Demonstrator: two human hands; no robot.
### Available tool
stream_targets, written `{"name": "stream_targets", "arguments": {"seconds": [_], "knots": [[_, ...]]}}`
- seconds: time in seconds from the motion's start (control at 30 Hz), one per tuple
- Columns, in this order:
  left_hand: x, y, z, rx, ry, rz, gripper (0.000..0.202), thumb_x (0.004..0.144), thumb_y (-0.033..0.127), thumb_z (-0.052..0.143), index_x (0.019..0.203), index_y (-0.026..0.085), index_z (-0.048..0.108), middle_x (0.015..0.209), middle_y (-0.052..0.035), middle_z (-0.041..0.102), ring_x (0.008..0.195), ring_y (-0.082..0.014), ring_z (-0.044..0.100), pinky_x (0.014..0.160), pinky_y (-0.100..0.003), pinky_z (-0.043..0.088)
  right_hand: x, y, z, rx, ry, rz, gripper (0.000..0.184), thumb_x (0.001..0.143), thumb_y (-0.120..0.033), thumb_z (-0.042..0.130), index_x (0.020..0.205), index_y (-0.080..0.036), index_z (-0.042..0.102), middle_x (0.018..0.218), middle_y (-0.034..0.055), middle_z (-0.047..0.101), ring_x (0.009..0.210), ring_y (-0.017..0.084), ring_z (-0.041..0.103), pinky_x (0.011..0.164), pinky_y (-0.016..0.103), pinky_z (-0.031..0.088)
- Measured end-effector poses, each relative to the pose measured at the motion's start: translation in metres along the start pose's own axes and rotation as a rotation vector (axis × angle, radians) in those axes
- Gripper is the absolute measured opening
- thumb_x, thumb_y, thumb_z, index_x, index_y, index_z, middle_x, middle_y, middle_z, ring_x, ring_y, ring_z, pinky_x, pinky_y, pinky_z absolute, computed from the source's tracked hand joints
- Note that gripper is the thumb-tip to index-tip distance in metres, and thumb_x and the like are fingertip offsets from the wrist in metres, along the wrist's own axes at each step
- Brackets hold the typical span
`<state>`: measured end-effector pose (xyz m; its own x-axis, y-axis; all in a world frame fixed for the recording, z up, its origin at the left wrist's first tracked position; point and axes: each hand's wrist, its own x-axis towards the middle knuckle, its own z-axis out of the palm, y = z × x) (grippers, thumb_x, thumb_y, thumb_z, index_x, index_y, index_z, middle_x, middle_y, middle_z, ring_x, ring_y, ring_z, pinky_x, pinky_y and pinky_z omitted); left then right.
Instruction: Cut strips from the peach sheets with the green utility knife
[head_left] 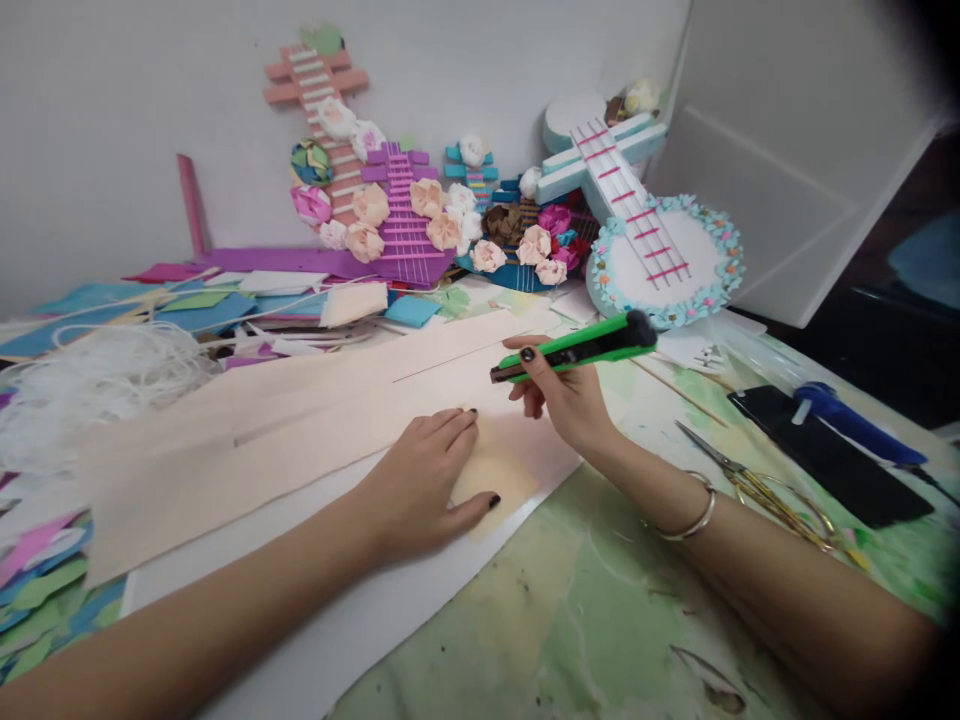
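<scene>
Green cutter (581, 345) in my right hand (574, 395), over the peach sheet (315, 410); my fingers and thumb are clamped round its body, the tip pointing left near a thin dark line on the sheet — whether it touches, I cannot tell. My left hand (431, 475) lies palm down, gripping nothing, fingers nearly together and thumb spread apart, on a pale yellow patch (499, 465); beneath it all, a white sheet (345, 620) covers part of the green-marbled table (592, 620). Near my right forearm lie gold-handled scissors (780, 500); just beyond them, a flat black object (825, 455) with a blue glue gun (859, 425) beside it. White string (105, 390) sits tangled on the far left; paper-flowered toy instruments (401, 215) stand along the wall (465, 60).
</scene>
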<state>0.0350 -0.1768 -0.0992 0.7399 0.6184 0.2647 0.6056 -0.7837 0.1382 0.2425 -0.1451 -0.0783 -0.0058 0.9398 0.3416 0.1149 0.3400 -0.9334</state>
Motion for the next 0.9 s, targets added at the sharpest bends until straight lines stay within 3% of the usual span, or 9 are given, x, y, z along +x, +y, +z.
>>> {"name": "stream_targets", "arguments": {"seconds": [0.07,0.13,0.27,0.4,0.5,0.7,0.9], "knots": [[0.000,0.000,0.000,-0.006,0.014,0.005,0.059,0.088,0.050,0.052,0.128,0.007,0.052,0.139,-0.0235,0.051,0.130,-0.0371,0.046,0.106,-0.055,0.038,0.001,0.005,0.002,0.012,-0.068,0.070,0.038,0.083,-0.048,0.063,0.107,-0.019,0.061,0.066,-0.0012,0.062,0.049,0.011,0.058,0.046,0.024,0.048],[0.000,0.000,0.000,-0.011,0.020,0.013,0.061,0.087,0.051,0.052,0.128,0.006,0.051,0.139,-0.0244,0.051,0.130,-0.0377,0.045,0.106,-0.055,0.038,0.000,0.009,0.003,-0.059,-0.093,0.062,0.026,0.080,-0.038,0.068,0.097,-0.020,0.061,0.065,-0.0024,0.062,0.050,0.011,0.058,0.048,0.024,0.048],[0.001,0.000,-0.001,-0.021,0.009,0.027,0.062,0.087,0.050,0.053,0.126,0.002,0.052,0.136,-0.0272,0.052,0.129,-0.0394,0.047,0.106,-0.056,0.039,-0.007,0.009,0.006,-0.070,-0.081,0.020,0.007,0.083,-0.025,0.059,0.088,-0.021,0.056,0.060,-0.0054,0.057,0.052,0.009,0.054,0.051,0.022,0.045],[0.002,0.001,-0.003,-0.039,0.025,0.040,0.059,0.086,0.048,0.054,0.125,0.004,0.052,0.134,-0.0270,0.053,0.129,-0.0395,0.046,0.105,-0.057,0.040,-0.009,0.012,0.008,0.068,-0.175,0.102,0.026,0.089,-0.032,0.051,0.113,-0.022,0.057,0.079,0.0001,0.067,0.069,0.013,0.065,0.067,0.027,0.055],[0.002,0.001,-0.003,-0.057,0.034,0.046,0.054,0.086,0.047,0.055,0.123,0.008,0.053,0.131,-0.0252,0.055,0.127,-0.0388,0.047,0.104,-0.057,0.041,-0.008,0.015,0.008,0.033,-0.238,0.102,0.029,0.087,-0.032,0.055,0.115,-0.023,0.057,0.096,0.0036,0.069,0.082,0.016,0.069,0.080,0.033,0.056],[0.002,0.000,-0.002,-0.031,0.022,0.042,0.055,0.086,0.050,0.054,0.122,0.009,0.053,0.131,-0.0235,0.055,0.126,-0.0385,0.047,0.104,-0.056,0.040,-0.009,0.011,0.008,-0.382,-0.138,-0.019,0.019,0.081,-0.024,0.060,0.099,-0.023,0.061,0.086,0.0001,0.070,0.076,0.018,0.066,0.075,0.032,0.050],[0.003,0.001,-0.005,-0.056,-0.006,0.042,0.048,0.087,0.047,0.054,0.116,0.009,0.054,0.126,-0.0231,0.054,0.119,-0.0372,0.049,0.099,-0.054,0.042,-0.010,0.010,0.009,-0.493,-0.159,-0.033,0.019,0.082,-0.023,0.056,0.100,-0.025,0.060,0.084,-0.0026,0.070,0.072,0.016,0.063,0.071,0.029,0.046]]}}
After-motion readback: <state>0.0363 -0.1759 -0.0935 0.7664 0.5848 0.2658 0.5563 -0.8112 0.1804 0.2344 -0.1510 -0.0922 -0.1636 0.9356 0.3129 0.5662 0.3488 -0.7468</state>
